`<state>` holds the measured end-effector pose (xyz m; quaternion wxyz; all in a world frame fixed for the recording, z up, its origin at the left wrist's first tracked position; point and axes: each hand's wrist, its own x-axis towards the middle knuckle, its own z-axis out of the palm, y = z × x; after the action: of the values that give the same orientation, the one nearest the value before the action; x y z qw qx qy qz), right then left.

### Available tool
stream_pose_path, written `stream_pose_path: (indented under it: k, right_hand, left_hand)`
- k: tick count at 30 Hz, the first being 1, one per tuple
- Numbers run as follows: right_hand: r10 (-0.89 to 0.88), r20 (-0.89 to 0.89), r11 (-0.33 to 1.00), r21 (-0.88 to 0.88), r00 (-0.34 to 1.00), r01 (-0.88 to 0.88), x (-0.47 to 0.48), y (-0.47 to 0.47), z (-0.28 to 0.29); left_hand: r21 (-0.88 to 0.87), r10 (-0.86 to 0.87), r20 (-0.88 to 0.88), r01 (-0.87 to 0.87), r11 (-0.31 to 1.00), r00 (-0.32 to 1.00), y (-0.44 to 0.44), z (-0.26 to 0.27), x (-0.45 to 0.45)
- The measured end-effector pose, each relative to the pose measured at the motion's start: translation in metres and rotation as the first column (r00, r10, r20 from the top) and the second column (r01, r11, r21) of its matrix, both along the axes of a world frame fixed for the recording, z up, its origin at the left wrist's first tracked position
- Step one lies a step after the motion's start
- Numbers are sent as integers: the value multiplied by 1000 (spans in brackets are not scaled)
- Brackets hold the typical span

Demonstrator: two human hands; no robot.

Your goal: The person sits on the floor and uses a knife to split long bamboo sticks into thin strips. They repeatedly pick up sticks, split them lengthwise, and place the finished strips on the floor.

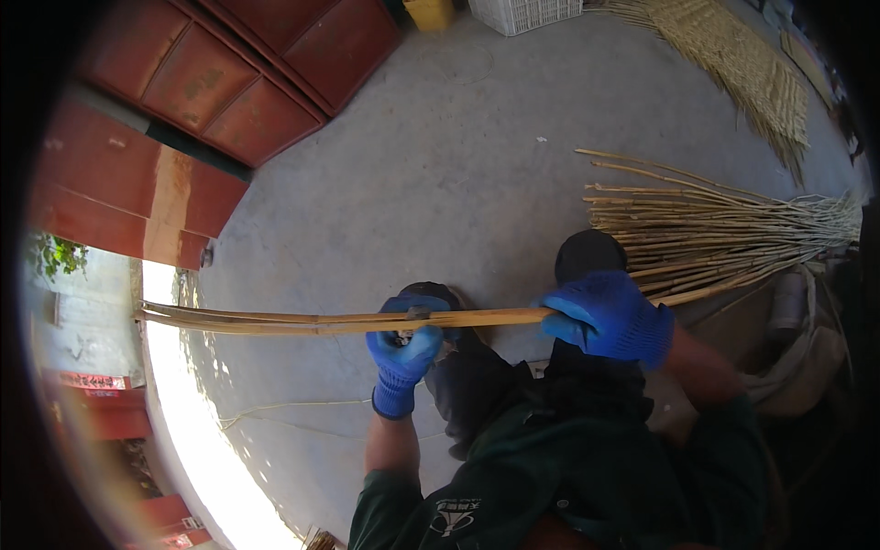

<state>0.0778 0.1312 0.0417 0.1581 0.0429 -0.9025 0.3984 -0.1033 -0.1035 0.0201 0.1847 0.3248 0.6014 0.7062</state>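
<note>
A long yellow-brown reed stalk [495, 317] lies crosswise in front of me, above my knees. My right hand [608, 320], in a blue coated knit glove, is closed around its right part. My left hand [407, 347], gloved alike, grips a small grey tool [418, 313] set against the stalk; most of the tool is hidden by the fingers. Left of the tool the stalk is parted into long strips [261, 323] with narrow gaps between them. On its right side the stalk looks whole up to the right glove.
A fanned bundle of reed stalks [715, 227] lies on the concrete floor [426, 165] at right. Farther back are a woven reed mat [735, 69], a white plastic crate [529, 15] and a yellow container [430, 14]. Red metal doors [206, 89] stand at left, beside a sunlit doorway.
</note>
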Motion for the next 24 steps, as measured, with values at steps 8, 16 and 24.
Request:
stream_pose_path:
  k: [8, 16, 24]
  right_hand:
    - [10, -118, 999, -31, 993, -14, -11, -15, -17]
    - [34, -129, 999, 33, 991, -31, -3, -12, -14]
    - [22, -95, 1000, 18, 995, -20, -6, -10, -17]
  left_hand:
    - [-199, -176, -168, 141, 970, 970, 23, -21, 32]
    - [-126, -62, -133, 45, 991, 989, 8, -18, 29]
    - [-142, -180, -21, 175, 974, 984, 29, 2, 43]
